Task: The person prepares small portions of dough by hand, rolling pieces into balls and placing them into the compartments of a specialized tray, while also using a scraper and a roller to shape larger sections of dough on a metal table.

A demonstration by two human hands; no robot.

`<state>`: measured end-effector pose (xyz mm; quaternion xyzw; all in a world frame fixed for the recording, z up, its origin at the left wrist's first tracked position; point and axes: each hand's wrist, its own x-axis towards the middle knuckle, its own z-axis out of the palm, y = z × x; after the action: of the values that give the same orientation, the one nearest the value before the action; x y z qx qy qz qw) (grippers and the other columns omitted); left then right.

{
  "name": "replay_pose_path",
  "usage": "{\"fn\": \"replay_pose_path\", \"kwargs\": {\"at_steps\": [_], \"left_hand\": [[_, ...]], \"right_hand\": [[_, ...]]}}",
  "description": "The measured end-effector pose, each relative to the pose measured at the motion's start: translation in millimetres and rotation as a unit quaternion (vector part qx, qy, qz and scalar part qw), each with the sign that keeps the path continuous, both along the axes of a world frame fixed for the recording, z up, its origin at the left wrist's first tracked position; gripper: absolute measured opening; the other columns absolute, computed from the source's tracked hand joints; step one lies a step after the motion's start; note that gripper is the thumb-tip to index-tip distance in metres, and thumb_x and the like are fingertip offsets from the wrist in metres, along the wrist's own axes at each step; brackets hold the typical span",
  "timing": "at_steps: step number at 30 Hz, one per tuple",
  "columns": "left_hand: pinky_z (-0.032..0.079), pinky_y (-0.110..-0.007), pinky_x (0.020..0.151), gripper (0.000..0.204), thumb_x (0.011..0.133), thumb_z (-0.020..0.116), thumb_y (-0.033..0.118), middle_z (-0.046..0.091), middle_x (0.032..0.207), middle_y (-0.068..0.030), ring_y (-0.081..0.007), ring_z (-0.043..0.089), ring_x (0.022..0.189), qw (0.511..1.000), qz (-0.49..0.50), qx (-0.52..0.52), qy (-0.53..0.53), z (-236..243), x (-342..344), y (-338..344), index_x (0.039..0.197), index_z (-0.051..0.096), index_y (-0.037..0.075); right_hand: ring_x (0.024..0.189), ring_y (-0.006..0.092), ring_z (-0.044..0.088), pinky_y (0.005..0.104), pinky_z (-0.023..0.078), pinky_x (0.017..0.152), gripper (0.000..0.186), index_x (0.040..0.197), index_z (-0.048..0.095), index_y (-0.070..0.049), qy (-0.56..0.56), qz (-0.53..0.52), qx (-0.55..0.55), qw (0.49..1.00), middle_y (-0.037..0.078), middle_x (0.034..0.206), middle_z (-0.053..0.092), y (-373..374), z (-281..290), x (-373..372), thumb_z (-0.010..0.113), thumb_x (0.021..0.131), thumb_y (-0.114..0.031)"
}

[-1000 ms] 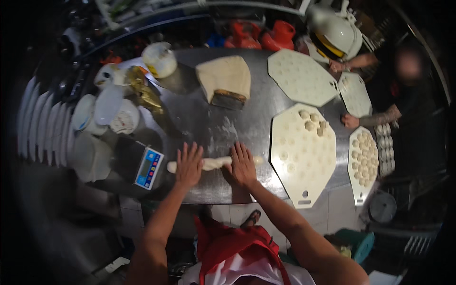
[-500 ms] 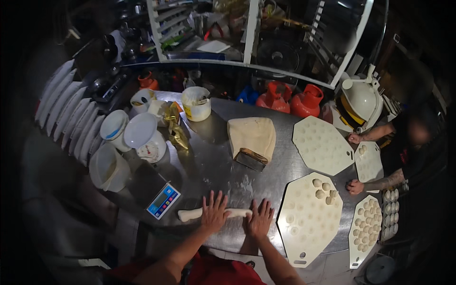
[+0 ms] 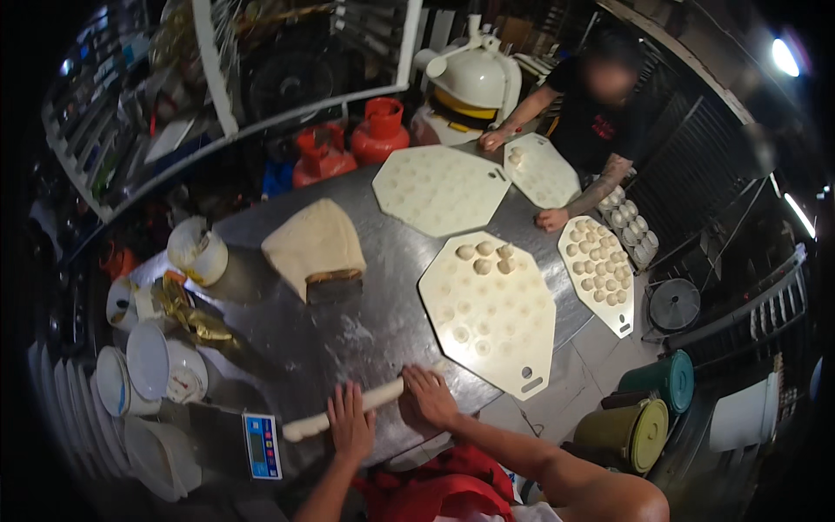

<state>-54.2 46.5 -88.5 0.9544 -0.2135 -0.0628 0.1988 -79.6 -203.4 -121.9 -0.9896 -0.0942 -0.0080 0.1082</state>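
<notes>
A long pale dough rope (image 3: 310, 427) lies on the steel table near its front edge. My left hand (image 3: 350, 419) rests on it with fingers spread, and my right hand (image 3: 428, 396) lies over its right part, fingers extended. To the left is a digital scale (image 3: 261, 445) with a blue panel. Beyond my hands, a large dough slab (image 3: 311, 239) sits with a metal scraper (image 3: 332, 289) at its front. At the right is an octagonal cream board (image 3: 484, 331) with dimples and several dough balls at its top.
A co-worker (image 3: 600, 122) stands at the far right beside smaller boards (image 3: 624, 320) of dough balls. Tubs (image 3: 184, 370) crowd the left side, red gas cylinders (image 3: 380, 130) stand behind the table, and lidded bins (image 3: 644, 435) stand on the floor at right.
The view has swung right and tilted, showing more of the co-worker and floor bins. My hands stay on the rope, my right fingers now a little closer together.
</notes>
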Motion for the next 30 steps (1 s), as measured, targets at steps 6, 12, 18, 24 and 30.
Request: {"fn": "replay_pose_path", "kwargs": {"at_steps": [6, 12, 18, 24, 30], "left_hand": [[0.024, -0.063, 0.123, 0.065, 0.093, 0.073, 0.023, 0.053, 0.151, -0.0178, -0.0417, 0.042, 0.146, 0.985, 0.093, -0.025, 0.144, 50, -41, -5, 0.151, 0.051, 0.004], [0.052, -0.036, 0.098, 0.037, 0.109, 0.054, 0.023, 0.068, 0.127, -0.0157, -0.0342, 0.068, 0.115, 0.960, 0.050, -0.182, 0.208, 35, 22, -31, 0.141, 0.057, 0.005], [0.055, -0.031, 0.077, 0.031, 0.114, 0.048, 0.029, 0.072, 0.099, -0.0083, -0.0146, 0.069, 0.089, 0.874, 0.024, -0.368, 0.317, 72, 3, -9, 0.123, 0.064, 0.003], [0.054, -0.039, 0.070, 0.034, 0.111, 0.052, 0.032, 0.072, 0.087, -0.0138, -0.0245, 0.072, 0.078, 0.898, -0.128, -0.121, 0.402, 112, -13, -40, 0.112, 0.065, 0.000], [0.052, -0.054, 0.080, 0.033, 0.104, 0.055, 0.026, 0.072, 0.092, -0.0278, -0.0495, 0.069, 0.091, 0.936, -0.186, -0.157, 0.254, 129, -7, -30, 0.101, 0.065, -0.005]], "right_hand": [[0.132, 0.0343, 0.055, 0.0530, 0.044, 0.108, 0.039, 0.135, 0.060, -0.011, 0.031, -0.078, 0.047, 0.995, 0.014, 0.136, 0.059, -29, 33, -15, 0.061, 0.099, -0.026], [0.114, 0.0375, 0.064, 0.0431, 0.051, 0.101, 0.042, 0.132, 0.061, -0.005, 0.107, 0.073, 0.471, 0.873, 0.021, 0.120, 0.061, 7, 102, 47, 0.073, 0.097, -0.024], [0.095, 0.0265, 0.071, 0.0388, 0.056, 0.088, 0.039, 0.130, 0.063, -0.003, 0.153, 0.088, 0.513, 0.840, 0.017, 0.110, 0.066, 7, 151, 23, 0.073, 0.097, -0.020], [0.067, 0.0169, 0.063, 0.0346, 0.049, 0.061, 0.034, 0.102, 0.062, -0.003, 0.140, -0.081, 0.448, 0.879, 0.010, 0.076, 0.067, -22, 122, -19, 0.075, 0.096, -0.033], [0.087, 0.0288, 0.074, 0.0436, 0.056, 0.078, 0.056, 0.103, 0.062, 0.005, 0.169, -0.174, 0.452, 0.858, 0.024, 0.086, 0.072, 32, 167, -46, 0.072, 0.097, -0.050]]}}
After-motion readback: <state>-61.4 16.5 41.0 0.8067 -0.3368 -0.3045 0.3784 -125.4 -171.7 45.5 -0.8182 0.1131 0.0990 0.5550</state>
